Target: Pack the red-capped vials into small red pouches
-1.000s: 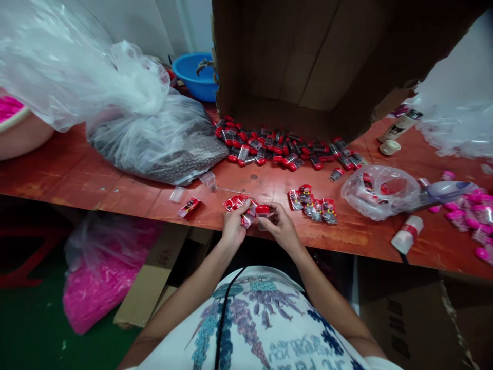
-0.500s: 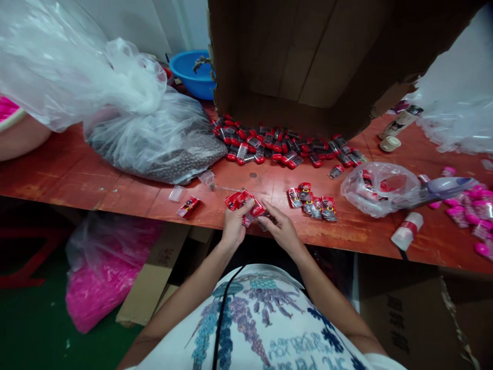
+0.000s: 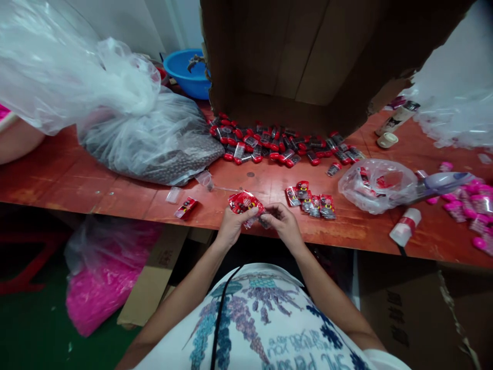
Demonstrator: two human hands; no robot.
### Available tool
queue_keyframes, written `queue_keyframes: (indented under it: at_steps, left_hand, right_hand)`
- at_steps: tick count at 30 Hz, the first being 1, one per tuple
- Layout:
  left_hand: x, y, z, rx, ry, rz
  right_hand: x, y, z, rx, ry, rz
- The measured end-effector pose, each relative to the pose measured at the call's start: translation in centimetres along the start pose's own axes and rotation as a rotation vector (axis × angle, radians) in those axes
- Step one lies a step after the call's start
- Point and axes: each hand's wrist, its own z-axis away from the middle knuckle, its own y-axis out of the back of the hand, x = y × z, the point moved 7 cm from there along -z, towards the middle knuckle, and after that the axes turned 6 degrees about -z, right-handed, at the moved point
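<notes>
Red printed plastic wrappers are pinched in my left hand, over the table's front edge. My right hand meets them from the right, its thumb and fingers closed on a small dark-filled clear container, mostly hidden by the fingers. Just right of my hands, several wrapped containers lie in a cluster. To the left rests a folded stack of red wrappers. Behind, a heap of clear containers with red caps spills from the mouth of a cardboard box.
A clear bag of dark beads stands left on the table, before a blue basin. On the right are a plastic bag, scissors with a pale handle, a white roll and pink-capped containers.
My right fingers have curled in and closed at the wrappers' right end. The wrappers in my left hand have fanned out a little. The whole view has shifted slightly.
</notes>
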Motion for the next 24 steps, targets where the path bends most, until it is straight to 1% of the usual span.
queue_keyframes:
  at_steps: [1,3,5,6,8,11,13,14,16,18,19,24]
  left_hand:
    - [-0.1,0.0,0.1,0.002,0.011,0.0]
    - [-0.2,0.1,0.1,0.026,0.019,-0.025]
    - [-0.3,0.3,0.2,0.056,0.003,-0.07]
    - [-0.3,0.3,0.2,0.059,-0.009,-0.094]
    - [-0.2,0.0,0.1,0.034,-0.021,-0.124]
    - [-0.4,-0.6,0.1,-0.042,0.03,-0.111]
    - [-0.6,-0.8,0.0,-0.067,0.054,-0.079]
    - [-0.5,-0.7,-0.1,-0.06,0.047,-0.067]
    - [-0.5,-0.4,-0.3,-0.009,0.023,-0.065]
    - [-0.7,-0.1,-0.4,0.031,0.028,-0.079]
    - [-0.9,-0.2,-0.4,0.032,0.044,-0.086]
    - [-1.8,-1.7,0.3,-0.079,0.153,-0.154]
  right_hand:
    - [-0.2,0.1,0.1,0.005,0.015,0.027]
    - [-0.9,0.1,0.4,0.015,0.109,0.16]
    - [-1.5,0.0,0.7,0.025,0.206,0.287]
    - [-1.5,0.0,0.8,0.033,0.221,0.304]
    - [-1.0,0.2,0.8,0.062,0.18,0.219]
    - [0.0,0.8,0.4,0.131,0.088,0.016]
    - [0.3,1.2,0.2,0.149,0.059,-0.042]
    - [0.4,1.2,0.2,0.127,0.044,-0.053]
    - [0.6,0.9,0.2,0.029,0.02,-0.063]
    - [0.7,0.5,0.5,-0.065,0.029,-0.047]
    - [0.7,0.5,0.7,-0.089,0.048,-0.026]
    - [0.2,1.0,1.1,-0.092,0.146,0.056]
